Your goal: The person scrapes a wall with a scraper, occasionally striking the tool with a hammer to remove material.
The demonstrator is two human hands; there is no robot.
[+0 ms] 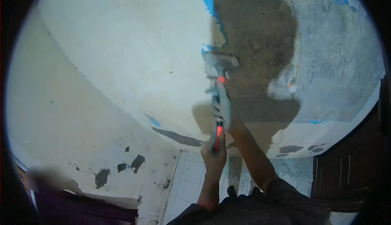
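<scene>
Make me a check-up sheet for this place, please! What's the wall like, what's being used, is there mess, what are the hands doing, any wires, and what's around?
Surface: wall, cream paint on the left, bare grey patch on the right, blue scraps between.
Job's things: long-handled scraper, its blade by the ragged paint edge.
Clutter: nothing seen.
Hands: right hand grips mid-handle, blurred; left hand holds the lower end.
Cables: unsure; a thin line may be crack or wire.
Surroundings: tiled floor, dark brown furniture, purple fabric.
</scene>
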